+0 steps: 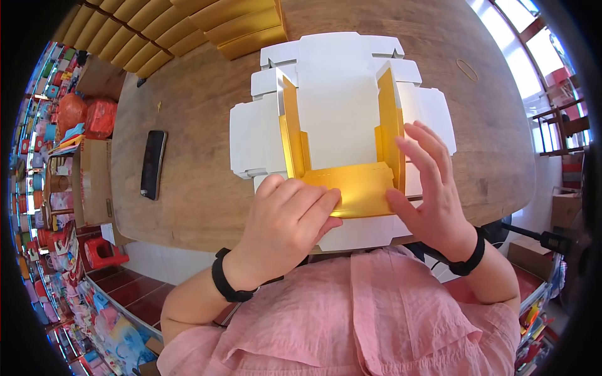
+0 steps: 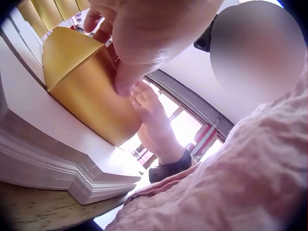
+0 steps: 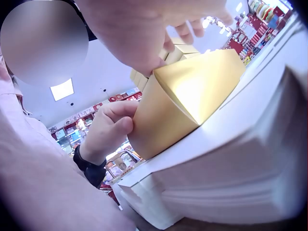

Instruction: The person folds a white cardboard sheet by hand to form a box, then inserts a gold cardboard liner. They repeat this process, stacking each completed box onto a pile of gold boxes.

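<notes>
A partly folded box (image 1: 351, 188), gold outside and white inside, lies on a stack of flat white box blanks (image 1: 248, 135) in the head view. Both of its side walls and its near wall stand up, while the far part lies flat. My left hand (image 1: 291, 213) grips the near wall towards its left end, with fingers bent over the top edge. In the left wrist view the thumb presses the outer gold face (image 2: 91, 96). At the near right corner, my right hand (image 1: 436, 194) touches the wall with its thumb. Its other fingers are spread beside the right wall (image 1: 390, 125).
Rows of finished gold boxes (image 1: 157, 28) stand at the table's far left. A phone (image 1: 153, 164) lies on the wooden table (image 1: 200, 113) to the left, and a rubber band (image 1: 467, 69) at the far right. Packed shelves (image 1: 47, 207) line the left side.
</notes>
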Motion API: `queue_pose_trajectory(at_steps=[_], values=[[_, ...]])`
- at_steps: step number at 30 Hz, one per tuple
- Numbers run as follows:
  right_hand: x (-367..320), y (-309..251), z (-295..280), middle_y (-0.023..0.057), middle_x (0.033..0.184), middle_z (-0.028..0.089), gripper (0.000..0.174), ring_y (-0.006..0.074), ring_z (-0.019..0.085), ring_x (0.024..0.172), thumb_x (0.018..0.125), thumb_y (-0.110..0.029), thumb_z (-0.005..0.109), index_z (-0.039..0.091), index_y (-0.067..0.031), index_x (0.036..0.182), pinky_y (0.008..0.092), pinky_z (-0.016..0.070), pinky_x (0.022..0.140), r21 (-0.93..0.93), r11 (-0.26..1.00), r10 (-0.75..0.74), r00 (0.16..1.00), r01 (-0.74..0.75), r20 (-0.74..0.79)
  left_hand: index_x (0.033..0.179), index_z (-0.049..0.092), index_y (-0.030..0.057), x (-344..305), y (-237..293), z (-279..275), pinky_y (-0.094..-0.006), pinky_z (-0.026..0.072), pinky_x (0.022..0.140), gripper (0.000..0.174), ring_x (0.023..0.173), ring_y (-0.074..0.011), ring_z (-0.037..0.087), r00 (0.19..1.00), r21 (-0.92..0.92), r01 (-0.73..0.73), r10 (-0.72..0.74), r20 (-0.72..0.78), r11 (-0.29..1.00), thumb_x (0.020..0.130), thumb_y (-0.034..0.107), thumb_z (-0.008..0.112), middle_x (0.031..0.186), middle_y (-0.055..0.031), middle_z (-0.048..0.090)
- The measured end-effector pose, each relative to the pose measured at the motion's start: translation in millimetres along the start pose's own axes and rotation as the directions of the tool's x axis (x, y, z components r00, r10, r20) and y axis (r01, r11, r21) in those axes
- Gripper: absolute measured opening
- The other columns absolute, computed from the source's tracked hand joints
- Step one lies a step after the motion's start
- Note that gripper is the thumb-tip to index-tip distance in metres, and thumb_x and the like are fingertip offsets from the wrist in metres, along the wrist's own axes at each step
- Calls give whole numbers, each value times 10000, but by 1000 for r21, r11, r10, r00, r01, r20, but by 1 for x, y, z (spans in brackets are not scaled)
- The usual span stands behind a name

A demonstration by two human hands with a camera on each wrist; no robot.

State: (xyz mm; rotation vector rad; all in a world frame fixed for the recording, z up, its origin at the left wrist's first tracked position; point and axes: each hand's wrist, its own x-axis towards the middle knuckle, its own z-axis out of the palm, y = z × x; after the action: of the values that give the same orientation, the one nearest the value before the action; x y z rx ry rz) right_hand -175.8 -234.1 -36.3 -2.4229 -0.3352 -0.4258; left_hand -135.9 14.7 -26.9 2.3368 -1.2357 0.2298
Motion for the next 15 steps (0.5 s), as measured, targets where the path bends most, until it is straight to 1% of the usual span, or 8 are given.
queue_pose_trajectory(at_steps=[1, 2, 3, 4, 7, 9, 11, 15], values=[[1, 0, -4, 24, 967, 664, 561, 260, 607, 1169, 830, -47, 706, 537, -93, 1363, 568, 269, 1174, 0, 1000, -1, 1000, 1, 3, 1040, 697, 52, 0, 0, 0, -399, 419, 749, 339, 818, -217, 590, 1000, 9, 2, -2, 13, 1000, 756, 205, 799, 945, -28, 660], [1, 0, -8, 19, 998, 668, 470, 250, 588, 1212, 813, -100, 743, 583, -103, 1255, 581, 259, 1177, -49, 989, -131, 986, 137, 105, 1025, 699, 53, 0, 0, 0, -398, 414, 759, 324, 807, -207, 589, 1000, 17, 1, -1, 26, 1000, 758, 206, 798, 928, -14, 661], [1, 0, -10, 13, 1029, 672, 383, 240, 569, 1255, 796, -153, 780, 630, -113, 1147, 594, 250, 1181, -83, 958, -252, 944, 275, 212, 1025, 699, 53, -1, 0, 0, -398, 414, 759, 324, 807, -207, 589, 1000, 17, 1, -2, 24, 1000, 758, 206, 798, 928, -14, 661], [-1, -2, -8, 2, 969, 668, 253, 202, 595, 1200, 779, -217, 802, 631, -116, 934, 617, 227, 1193, -66, 955, -266, 934, 289, 239, 1014, 698, 51, -1, 0, -1, -402, 413, 773, 311, 802, -203, 587, 999, 27, -6, 5, 42, 1000, 760, 201, 797, 929, -16, 658], [-3, 3, -3, -3, 895, 655, 226, 179, 619, 1128, 778, -214, 793, 612, -116, 869, 625, 209, 1207, -134, 931, -286, 906, 339, 311, 992, 695, 49, -4, -2, 1, -414, 414, 804, 285, 815, -200, 584, 996, 51, -26, 22, 83, 998, 774, 208, 789, 923, -19, 653], [-1, 1, -2, -6, 858, 643, 218, 175, 628, 1094, 782, -211, 786, 598, -118, 843, 629, 204, 1210, -124, 936, -280, 911, 329, 303, 981, 693, 49, -4, -1, 0, -422, 416, 821, 274, 832, -201, 583, 994, 68, -42, 35, 105, 997, 787, 222, 782, 916, -21, 650], [1, 0, -1, -9, 820, 632, 215, 171, 637, 1059, 787, -207, 779, 584, -120, 816, 633, 199, 1212, -116, 941, -272, 916, 317, 294, 925, 678, 56, 0, 1, -2, -440, 419, 850, 262, 882, -204, 578, 990, 245, -89, 58, 131, 965, 817, 282, 754, 874, -24, 637], [1, -4, 6, -1, 739, 560, 237, 173, 631, 937, 766, -201, 770, 548, -119, 756, 609, 215, 1221, -206, 906, -295, 901, 369, 318, 857, 648, 63, 3, -2, 4, -455, 421, 869, 302, 890, -208, 563, 983, 250, -128, 90, 159, 960, 829, 352, 728, 816, -26, 608]])
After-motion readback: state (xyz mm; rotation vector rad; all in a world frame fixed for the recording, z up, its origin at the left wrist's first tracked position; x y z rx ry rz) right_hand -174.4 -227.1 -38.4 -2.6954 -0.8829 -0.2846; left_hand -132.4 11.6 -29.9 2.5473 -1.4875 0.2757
